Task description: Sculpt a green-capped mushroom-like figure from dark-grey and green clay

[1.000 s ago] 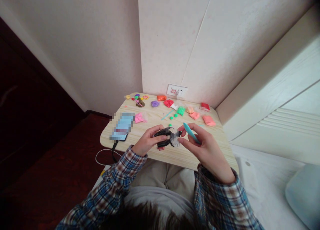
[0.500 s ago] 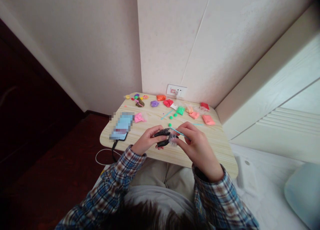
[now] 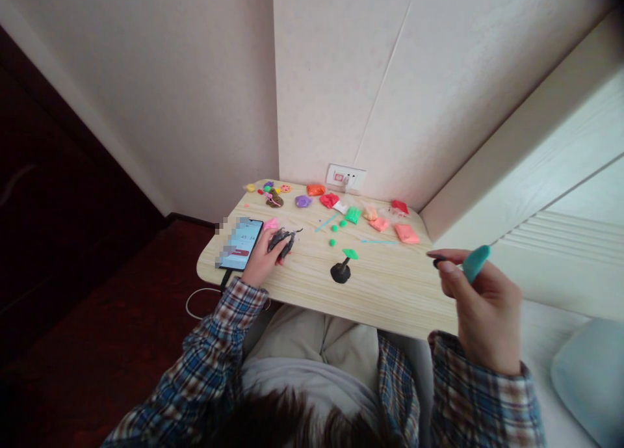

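My left hand [image 3: 262, 261] is closed around a crinkled plastic bag of black modelling clay [image 3: 283, 242], low over the table beside the phone. Raised off the right side of the table, my right hand [image 3: 487, 305] pinches a small black clay lump [image 3: 440, 263] between thumb and fingers. A teal modelling tool [image 3: 476, 263] is also tucked in that hand, its broad end pointing up. Between the hands stands a black clay mound [image 3: 340, 273] with a short stem, topped by a flat green piece [image 3: 350, 253]. Small green clay balls [image 3: 332, 242] lie just behind it.
Several bags of coloured clay, among them a green one [image 3: 352, 215] and a salmon one [image 3: 406, 233], line the back of the table [image 3: 302, 285]. A phone [image 3: 241, 243] with a cable lies at left. Thin teal sticks [image 3: 379, 242] lie flat. A wall socket [image 3: 346, 175] is behind.
My hands have parted: the left moved left with the black clay bag, the right moved far right and up with a black lump and the teal tool. The black mound now shows between them.
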The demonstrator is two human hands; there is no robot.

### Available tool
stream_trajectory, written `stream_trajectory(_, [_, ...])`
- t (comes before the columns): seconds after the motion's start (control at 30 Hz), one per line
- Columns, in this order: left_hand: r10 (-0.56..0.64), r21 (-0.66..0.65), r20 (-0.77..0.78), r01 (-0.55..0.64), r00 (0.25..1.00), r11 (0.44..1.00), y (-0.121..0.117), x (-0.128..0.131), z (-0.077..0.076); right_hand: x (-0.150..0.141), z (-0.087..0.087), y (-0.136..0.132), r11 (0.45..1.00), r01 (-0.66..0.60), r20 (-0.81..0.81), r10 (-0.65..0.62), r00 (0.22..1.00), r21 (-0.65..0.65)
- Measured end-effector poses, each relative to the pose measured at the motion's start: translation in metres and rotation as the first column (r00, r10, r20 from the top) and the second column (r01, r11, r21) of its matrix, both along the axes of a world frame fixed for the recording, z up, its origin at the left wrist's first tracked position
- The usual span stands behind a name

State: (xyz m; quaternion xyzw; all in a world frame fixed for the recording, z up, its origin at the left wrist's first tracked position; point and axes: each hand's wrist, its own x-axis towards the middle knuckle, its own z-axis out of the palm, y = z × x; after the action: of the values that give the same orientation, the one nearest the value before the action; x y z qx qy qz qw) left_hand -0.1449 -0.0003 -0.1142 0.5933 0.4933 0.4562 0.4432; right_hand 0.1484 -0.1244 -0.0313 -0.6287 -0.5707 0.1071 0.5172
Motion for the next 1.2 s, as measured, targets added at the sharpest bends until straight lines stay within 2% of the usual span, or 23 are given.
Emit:
stream_trajectory(0.1, [0.073,0.202,-0.345,-0.002,0.936,0.979,0.003,0.006,-0.007,-0.007,-0.018,0.001,0.979,-0.134,-0.038,0.129,0.991,-0.156])
stream_trajectory(0.17, [0.103,0.277,-0.535,0.059,0.839,0.959,0.004,0.012,-0.007,-0.012,-0.029,0.004,0.957,-0.212,-0.021,0.212,0.977,-0.199])
stream_trajectory(0.23, [0.132,0.294,-0.665,0.095,0.735,0.951,0.003,0.017,-0.006,-0.016,-0.041,0.007,0.949,-0.242,0.023,0.252,0.967,-0.201])
stream_trajectory(0.3, [0.165,0.301,-0.738,0.099,0.655,0.948,0.003,0.02,-0.004,-0.019,-0.053,0.009,0.953,-0.238,0.082,0.257,0.963,-0.189])
stream_trajectory(0.37, [0.194,0.315,-0.771,0.098,0.607,0.944,0.004,0.023,-0.003,-0.022,-0.064,0.01,0.958,-0.22,0.157,0.249,0.956,-0.182])
stream_trajectory(0.5, [0.239,0.349,-0.778,0.083,0.582,0.934,0.005,0.023,-0.003,-0.026,-0.086,0.015,0.97,-0.157,0.329,0.212,0.92,-0.186])
stream_trajectory(0.6, [0.331,0.475,-0.691,0.057,0.643,0.878,-0.001,0.022,0.0,-0.026,-0.098,0.02,0.976,-0.116,0.432,0.187,0.882,-0.184])
stream_trajectory(0.67, [0.338,0.547,-0.571,0.04,0.748,0.836,-0.01,0.026,0.004,-0.024,-0.101,0.022,0.968,-0.151,0.47,0.229,0.853,-0.2])
stream_trajectory(0.7, [0.304,0.559,-0.499,0.033,0.812,0.829,-0.016,0.03,0.006,-0.023,-0.101,0.023,0.957,-0.19,0.478,0.275,0.834,-0.218])
stream_trajectory(0.77, [0.108,0.485,-0.388,0.104,0.915,0.868,-0.031,0.042,0.009,-0.022,-0.101,0.024,0.92,-0.288,0.476,0.385,0.791,-0.265])
stream_trajectory(0.8, [-0.012,0.419,-0.349,0.167,0.937,0.893,-0.037,0.049,0.009,-0.021,-0.101,0.024,0.9,-0.331,0.472,0.431,0.769,-0.284])
stream_trajectory(0.83, [-0.143,0.328,-0.303,0.244,0.942,0.913,-0.043,0.057,0.009,-0.022,-0.1,0.024,0.884,-0.363,0.47,0.465,0.75,-0.295])
stream_trajectory(0.9, [-0.34,0.108,-0.114,0.352,0.933,0.93,-0.051,0.071,0.005,-0.023,-0.1,0.023,0.869,-0.393,0.477,0.494,0.727,-0.3])
stream_trajectory(0.97, [-0.464,-0.074,0.104,0.472,0.88,0.879,-0.051,0.08,0.0,-0.024,-0.099,0.023,0.874,-0.396,0.488,0.485,0.726,-0.281])
stream_trajectory(1.03, [-0.455,-0.158,0.225,0.493,0.862,0.856,-0.048,0.084,-0.004,-0.026,-0.1,0.024,0.885,-0.393,0.479,0.465,0.744,-0.248])
stream_trajectory(1.07, [-0.429,-0.177,0.251,0.477,0.868,0.861,-0.046,0.085,-0.006,-0.027,-0.1,0.025,0.89,-0.393,0.466,0.455,0.759,-0.23])
stream_trajectory(1.2, [-0.355,-0.217,0.264,0.414,0.897,0.884,-0.043,0.087,-0.01,-0.035,-0.102,0.028,0.892,-0.415,0.407,0.452,0.793,-0.182])
